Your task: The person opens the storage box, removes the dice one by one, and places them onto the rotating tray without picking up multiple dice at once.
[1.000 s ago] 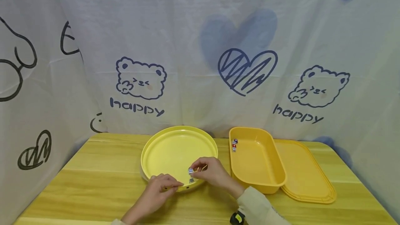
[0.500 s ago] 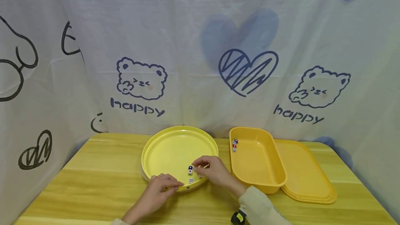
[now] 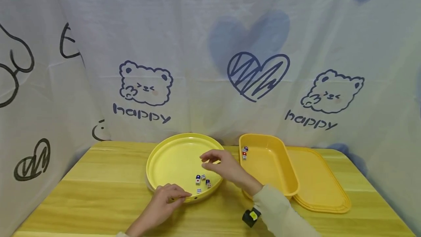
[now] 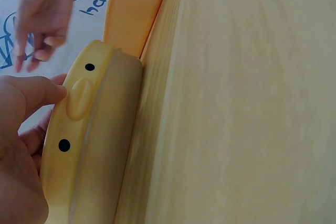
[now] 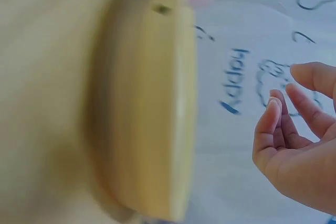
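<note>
While the left hand (image 3: 161,202) pinches the near rim of the round yellow tray (image 3: 177,158) between thumb and fingers, the right hand (image 3: 223,162) is raised above the right part of this tray. Its fingers are curved and stand moderately apart from the thumb, and I can see nothing held between them. The dice (image 3: 198,180) lie inside the tray, close together near its front rim, below the right hand and apart from it; some faces are white and some are blue. On the tray's outer side, the left wrist view shows two black dots and, between them, a raised oval bump (image 4: 80,99), which the thumb almost reaches.

To the right of the tray stands an orange-yellow box (image 3: 271,169), with a few more dice along its left wall. Just beside it, a flat yellow lid (image 3: 323,180) lies on the wooden table (image 3: 98,193).
</note>
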Tool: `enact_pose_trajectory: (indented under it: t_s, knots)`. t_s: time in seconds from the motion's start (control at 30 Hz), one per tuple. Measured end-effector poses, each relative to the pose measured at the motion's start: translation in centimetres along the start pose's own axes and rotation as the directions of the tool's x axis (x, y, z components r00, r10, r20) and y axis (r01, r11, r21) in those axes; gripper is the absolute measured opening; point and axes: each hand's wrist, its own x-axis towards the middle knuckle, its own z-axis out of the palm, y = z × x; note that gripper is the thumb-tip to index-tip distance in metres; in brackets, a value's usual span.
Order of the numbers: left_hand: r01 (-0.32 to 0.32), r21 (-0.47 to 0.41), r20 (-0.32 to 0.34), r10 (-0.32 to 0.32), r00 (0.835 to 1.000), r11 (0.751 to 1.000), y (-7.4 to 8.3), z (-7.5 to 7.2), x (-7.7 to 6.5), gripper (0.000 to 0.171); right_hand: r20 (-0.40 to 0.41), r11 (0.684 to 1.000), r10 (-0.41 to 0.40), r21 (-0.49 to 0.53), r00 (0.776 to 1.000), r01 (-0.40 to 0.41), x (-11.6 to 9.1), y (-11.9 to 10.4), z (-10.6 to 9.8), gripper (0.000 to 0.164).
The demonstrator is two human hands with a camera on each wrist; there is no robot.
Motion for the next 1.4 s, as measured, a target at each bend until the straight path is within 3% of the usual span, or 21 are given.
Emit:
enact_pose_trajectory:
  t_s: [0.23, 0.37, 0.5, 0.7, 0.97, 1.17, 1.4]
  knots:
    - [0.012, 0.0, 0.007, -0.012, 1.0, 1.0, 0.1, -0.2, -0.1, 0.017, -0.134, 0.995, 0.096, 0.004, 0.986, -0.097, 2.4, -1.3, -4.6, 0.027]
    - [0.025, 0.0, 0.01, -0.025, 1.0, 1.0, 0.1, -0.2, -0.2, 0.019, -0.198, 0.992, 0.122, 0.033, 0.973, -0.118, 3.3, 0.2, -7.2, 0.029]
    - [0.023, 0.003, 0.011, -0.023, 1.0, 1.0, 0.1, -0.3, -0.2, 0.018, -0.246, 0.98, 0.197, 0.06, 0.949, -0.188, 4.0, 2.9, -8.8, 0.028]
    - [0.03, -0.009, 0.011, -0.03, 0.999, 1.0, 0.0, -0.3, -0.4, 0.018, -0.283, 0.953, 0.303, 0.072, 0.91, -0.295, 4.1, 6.7, -9.8, 0.028]
    - [0.009, -0.01, -0.014, -0.009, 1.0, 1.0, 0.0, -0.5, -0.5, 0.018, -0.347, 0.938, 0.338, 0.047, 0.875, -0.344, 4.4, 10.2, -10.6, 0.023]
    - [0.028, 0.002, -0.008, -0.028, 1.0, 1.0, -0.1, -0.4, -0.5, 0.02, -0.389, 0.925, 0.357, 0.021, 0.85, -0.379, 4.2, 12.6, -10.3, 0.02]
    - [0.035, -0.004, 0.014, -0.035, 0.999, 0.999, 0.1, -0.4, -0.1, 0.017, -0.389, 0.904, 0.404, 0.029, 0.828, -0.427, 3.4, 14.9, -9.7, 0.021]
